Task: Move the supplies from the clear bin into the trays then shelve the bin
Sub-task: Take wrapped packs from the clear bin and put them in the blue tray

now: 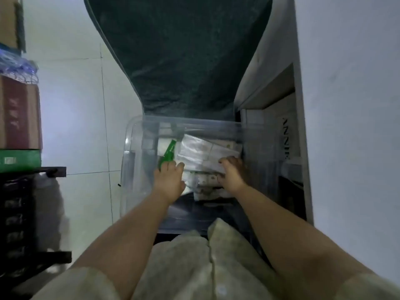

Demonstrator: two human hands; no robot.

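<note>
The clear bin (134,148) stands on the floor in front of me, against the dark green mat. Inside it lie white packets (199,152), a green item (167,155) at the left, and more white packaging (205,180) lower down. Both my hands are inside the bin. My left hand (170,180) rests on the supplies by the green item, fingers curled over the packets' left edge. My right hand (232,174) presses on the packets' right side. Whether either hand has a firm hold on the packets I cannot tell. No trays are recognisable in this view.
A grey shelf unit (270,100) with a white box stands right of the bin, beside the white wall (346,105). Cardboard boxes (19,118) and a dark crate (17,213) are stacked at the left. White tiled floor (86,126) lies between.
</note>
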